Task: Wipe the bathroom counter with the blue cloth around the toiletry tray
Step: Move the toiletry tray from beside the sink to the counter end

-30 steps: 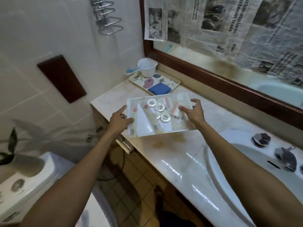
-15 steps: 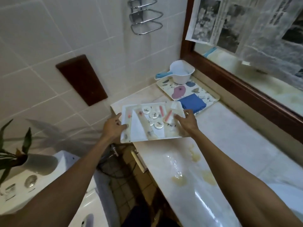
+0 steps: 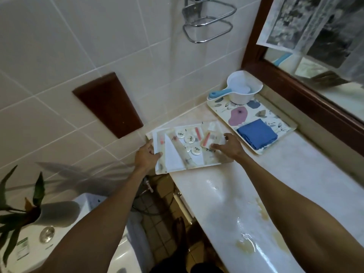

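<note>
The white toiletry tray (image 3: pixel 211 164) holds small round tins, pink-striped packets and sachets. It sits at the far left end of the marble counter (image 3: pixel 295 166), its left part past the counter's edge. My left hand (image 3: pixel 146 156) grips the tray's left rim, thumb on top. My right hand (image 3: pixel 229 145) holds its right side, fingers spread over the packets. The folded blue cloth (image 3: pixel 257 135) lies apart on a floral tray (image 3: pixel 218 108) further back, to the right of my hands. Yellowish stains (image 3: pixel 246 246) mark the wet counter near me.
A white scoop with a blue handle (image 3: pixel 243 89) stands on the floral tray. A wood-framed mirror (image 3: pixel 307 95) with newspaper runs along the right. A chrome rack (image 3: pixel 206 28) hangs on the tiled wall. A toilet tank and potted plant (image 3: pixel 29 211) are at lower left.
Both hands have carried the toiletry tray leftwards along the counter towards the tiled wall. My view has swung left, so the sink has dropped out of sight.
</note>
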The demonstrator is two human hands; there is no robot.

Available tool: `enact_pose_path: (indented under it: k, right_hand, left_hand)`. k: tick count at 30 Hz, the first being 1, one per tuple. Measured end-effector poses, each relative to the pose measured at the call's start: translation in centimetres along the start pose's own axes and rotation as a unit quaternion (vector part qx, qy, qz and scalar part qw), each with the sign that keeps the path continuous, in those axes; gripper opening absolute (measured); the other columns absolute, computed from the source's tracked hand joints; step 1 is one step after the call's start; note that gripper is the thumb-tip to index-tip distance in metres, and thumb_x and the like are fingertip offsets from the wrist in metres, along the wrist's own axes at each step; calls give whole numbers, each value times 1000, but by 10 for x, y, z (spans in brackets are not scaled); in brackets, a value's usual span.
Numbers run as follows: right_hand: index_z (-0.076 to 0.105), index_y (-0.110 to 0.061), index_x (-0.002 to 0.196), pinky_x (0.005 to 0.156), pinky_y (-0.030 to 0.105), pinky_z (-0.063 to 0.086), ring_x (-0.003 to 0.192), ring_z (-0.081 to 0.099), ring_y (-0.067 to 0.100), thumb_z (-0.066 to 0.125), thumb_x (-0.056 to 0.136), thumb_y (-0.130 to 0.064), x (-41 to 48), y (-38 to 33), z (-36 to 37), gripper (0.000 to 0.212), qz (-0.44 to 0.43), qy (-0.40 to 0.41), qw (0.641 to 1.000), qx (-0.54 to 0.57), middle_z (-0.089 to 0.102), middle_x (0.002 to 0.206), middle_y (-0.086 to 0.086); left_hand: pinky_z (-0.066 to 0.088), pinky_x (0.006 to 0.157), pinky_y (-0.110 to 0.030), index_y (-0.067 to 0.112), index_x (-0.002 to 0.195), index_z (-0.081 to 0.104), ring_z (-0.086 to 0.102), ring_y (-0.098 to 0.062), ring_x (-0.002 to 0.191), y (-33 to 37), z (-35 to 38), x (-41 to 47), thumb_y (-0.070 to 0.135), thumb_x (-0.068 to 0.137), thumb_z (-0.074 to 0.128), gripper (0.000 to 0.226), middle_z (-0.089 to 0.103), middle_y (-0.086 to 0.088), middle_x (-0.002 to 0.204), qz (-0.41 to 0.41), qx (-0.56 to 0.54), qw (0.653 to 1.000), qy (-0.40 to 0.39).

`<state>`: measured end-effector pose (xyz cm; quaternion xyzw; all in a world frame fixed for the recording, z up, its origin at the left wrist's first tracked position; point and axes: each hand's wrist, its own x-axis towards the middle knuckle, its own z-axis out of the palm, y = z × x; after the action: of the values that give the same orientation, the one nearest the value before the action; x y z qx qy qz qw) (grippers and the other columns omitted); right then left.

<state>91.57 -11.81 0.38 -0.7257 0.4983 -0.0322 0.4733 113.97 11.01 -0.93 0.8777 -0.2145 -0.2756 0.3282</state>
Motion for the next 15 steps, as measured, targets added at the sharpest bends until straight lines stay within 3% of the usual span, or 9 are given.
enact_pose_path:
  k: [4, 7, 11, 15]
  right_hand:
    - [50, -5, 130, 90, 34, 47, 118, 57, 30, 91, 58, -48, 13, -7, 3, 93, -8, -15, 999, -50, 59, 130, 12]
    - [44, -13, 132, 99, 41, 48, 122, 54, 27, 88, 34, -68, 23, -7, 7, 121, -27, -32, 996, -78, 57, 132, 5]
    - [21, -18, 148, 107, 48, 42, 134, 42, 30, 93, 28, -64, 30, -3, 7, 147, -54, -72, 983, -163, 45, 145, 3]
    - [11, -18, 151, 107, 50, 41, 135, 38, 32, 85, 18, -75, 43, 16, 10, 163, -77, -66, 966, -237, 38, 148, 4]
  left_hand:
    - [56, 94, -49, 21, 152, 40, 61, -31, 121, -2, 5, 20, 19, 88, 75, 72, 61, -10, 138, 2, 2, 1000, 1]
    - [57, 92, -52, 23, 152, 40, 62, -32, 118, -5, 10, 31, 20, 89, 74, 72, 61, -10, 136, 4, -1, 1000, 14]
    - [54, 95, -49, 24, 153, 38, 61, -30, 115, -9, 14, 40, 26, 90, 73, 73, 65, -10, 127, 0, 26, 1000, 10]
    - [55, 93, -45, 26, 153, 38, 63, -28, 112, -12, 14, 42, 31, 91, 72, 71, 68, -8, 119, -12, 13, 1000, -5]
